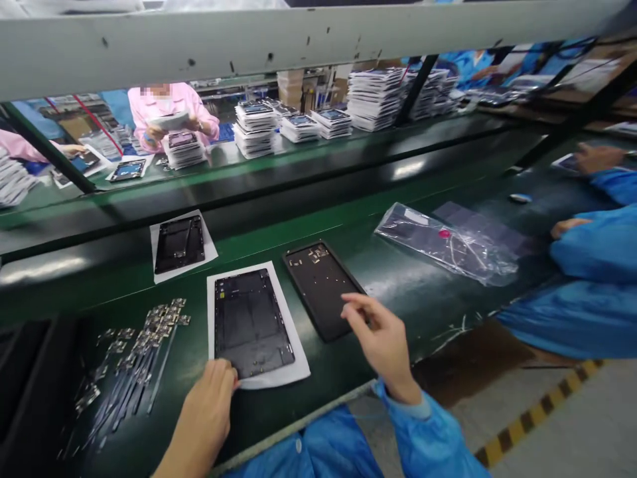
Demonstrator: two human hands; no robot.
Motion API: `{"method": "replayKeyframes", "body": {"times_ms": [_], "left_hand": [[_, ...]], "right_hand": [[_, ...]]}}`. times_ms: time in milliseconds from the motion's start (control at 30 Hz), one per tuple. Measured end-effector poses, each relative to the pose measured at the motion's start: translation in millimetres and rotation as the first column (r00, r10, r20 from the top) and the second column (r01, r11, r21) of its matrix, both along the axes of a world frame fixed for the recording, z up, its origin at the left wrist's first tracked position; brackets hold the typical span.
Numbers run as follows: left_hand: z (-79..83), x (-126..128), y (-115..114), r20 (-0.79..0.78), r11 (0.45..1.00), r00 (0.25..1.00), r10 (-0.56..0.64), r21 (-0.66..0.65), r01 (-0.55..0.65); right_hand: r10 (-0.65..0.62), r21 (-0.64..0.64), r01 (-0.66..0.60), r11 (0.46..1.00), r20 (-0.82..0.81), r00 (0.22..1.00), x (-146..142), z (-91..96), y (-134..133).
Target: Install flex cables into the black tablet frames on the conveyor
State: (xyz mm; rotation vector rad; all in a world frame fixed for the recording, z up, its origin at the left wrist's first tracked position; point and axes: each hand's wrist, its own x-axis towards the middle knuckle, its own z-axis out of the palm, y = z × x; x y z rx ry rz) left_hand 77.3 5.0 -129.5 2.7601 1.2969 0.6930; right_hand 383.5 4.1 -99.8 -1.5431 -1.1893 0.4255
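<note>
A black tablet back housing (251,325) lies on a sheet of white paper (293,355) in front of me. My left hand (212,392) is at its lower left corner with fingers curled together, covering that corner. Whatever those fingers grip is hidden. To the right, a shallow black tray (318,285) holds several tiny metal parts (316,254) at its far end. Over the tray's near right edge is my right hand (381,335), its thumb and forefinger brought together in a pinch. Anything between those fingertips is too small to make out.
Several flex cables with small boards (149,345) lie at left, beside a black box (30,392). Another housing (180,244) sits behind. Plastic bags (438,242) lie at right, near a co-worker's blue sleeve (597,245). A beam (318,40) crosses overhead; paper stacks (373,99) stand beyond.
</note>
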Motion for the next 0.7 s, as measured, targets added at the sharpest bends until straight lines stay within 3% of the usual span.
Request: {"method": "replayKeyframes", "body": {"times_ms": [67, 133, 233, 367, 433, 533, 700], "left_hand": [[-14.0, -2, -19, 0.029, 1.000, 1.000, -0.001, -0.029, 0.002], [-19.9, -6, -29, 0.075, 0.996, 0.997, 0.001, -0.093, 0.006], [-12.2, -20, -30, 0.149, 0.975, 0.986, 0.074, -0.219, -0.040], [6.5, -52, -25, 0.198, 0.927, 0.928, 0.316, -0.272, -0.258], [10.3, -67, -24, 0.199, 0.887, 0.881, 0.429, -0.278, -0.368], [9.6, -81, -22, 0.162, 0.824, 0.821, 0.547, -0.276, -0.495], [7.9, -80, 7, 0.073, 0.766, 0.774, 0.629, -0.231, -0.600]], "right_hand": [[0.011, -0.052, -0.003, 0.999, 0.149, 0.989, 24, 5.1, 24], [0.134, -0.099, -0.111, 0.989, 0.270, 0.953, 38, 5.9, 54], [0.341, -0.177, -0.292, 0.940, 0.426, 0.838, 43, 0.7, 98], [0.522, -0.342, -0.399, 0.850, 0.459, 0.719, 39, -14.4, 137], [0.519, -0.430, -0.331, 0.840, 0.458, 0.722, 38, -23.5, 146], [0.412, -0.487, -0.127, 0.864, 0.539, 0.735, 37, -32.9, 148], [0.344, -0.542, 0.035, 0.840, 0.580, 0.739, 25, -34.4, 134]]}}
